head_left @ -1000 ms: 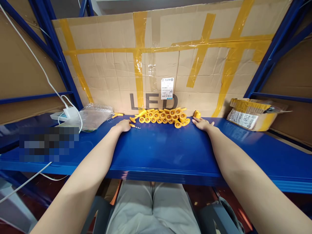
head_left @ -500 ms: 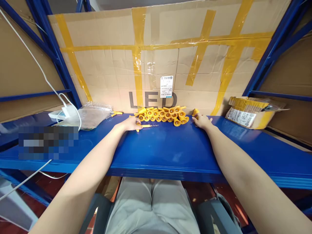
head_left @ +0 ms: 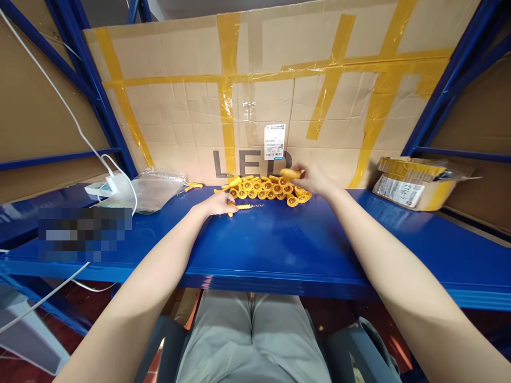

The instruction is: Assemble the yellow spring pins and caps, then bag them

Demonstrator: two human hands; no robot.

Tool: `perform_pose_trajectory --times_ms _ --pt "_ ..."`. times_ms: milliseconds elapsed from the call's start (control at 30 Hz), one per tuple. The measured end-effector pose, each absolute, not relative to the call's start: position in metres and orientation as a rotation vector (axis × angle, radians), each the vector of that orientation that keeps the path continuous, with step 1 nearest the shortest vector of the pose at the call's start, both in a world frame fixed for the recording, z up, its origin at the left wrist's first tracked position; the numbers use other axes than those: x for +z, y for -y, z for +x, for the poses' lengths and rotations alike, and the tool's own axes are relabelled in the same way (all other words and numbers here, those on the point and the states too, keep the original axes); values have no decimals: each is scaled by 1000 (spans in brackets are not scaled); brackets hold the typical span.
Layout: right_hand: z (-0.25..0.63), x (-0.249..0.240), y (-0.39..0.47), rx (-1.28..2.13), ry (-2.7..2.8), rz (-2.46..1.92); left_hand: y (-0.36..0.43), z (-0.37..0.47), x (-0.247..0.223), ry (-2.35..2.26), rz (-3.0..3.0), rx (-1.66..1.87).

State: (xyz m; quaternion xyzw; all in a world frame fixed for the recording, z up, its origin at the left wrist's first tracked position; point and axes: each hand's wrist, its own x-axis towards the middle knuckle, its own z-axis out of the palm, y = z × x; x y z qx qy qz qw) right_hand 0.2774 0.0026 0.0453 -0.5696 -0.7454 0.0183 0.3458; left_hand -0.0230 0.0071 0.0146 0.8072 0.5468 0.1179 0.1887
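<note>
My left hand (head_left: 220, 203) is closed around the yellow handle of a corkscrew-like tool (head_left: 243, 206). The tool lies low over the blue shelf, its ribbed yellow shaft and thin wire coil pointing right. Behind it rises a stack of yellow cup-ended pieces (head_left: 267, 187), their round mouths facing me. Over the stack's right end, my right hand (head_left: 313, 180) grips a yellow cup-shaped piece (head_left: 291, 173), lying sideways with its end to the left. The fingers partly hide that piece.
A taped cardboard sheet (head_left: 179, 122) stands behind the blue shelf (head_left: 271, 244). On the left are a clear plastic bag (head_left: 155, 189), another yellow coiled tool (head_left: 194, 186), a white plug with cable (head_left: 115, 183) and a blurred dark object (head_left: 83, 229). An open carton (head_left: 415, 186) sits right.
My right hand has moved left and up from the shelf right of the stack, carrying the yellow cup-shaped piece over the stack. My left hand keeps its hold almost unmoved.
</note>
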Motion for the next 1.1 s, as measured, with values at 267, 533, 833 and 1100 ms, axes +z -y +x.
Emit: perform_pose_trajectory --times_ms 267,533,833,1100 --pt "241 21 16 5 2424 -1527 -13 -24 8 -1515 2295 431" --pt "237 10 8 70 2439 -1333 -20 -23 0 -1371 2275 528" --pt "228 3 8 143 2444 -1177 -7 -11 5 -1344 2351 571" --pt "230 2 8 194 2438 -1156 -4 -5 4 -1370 2388 479"
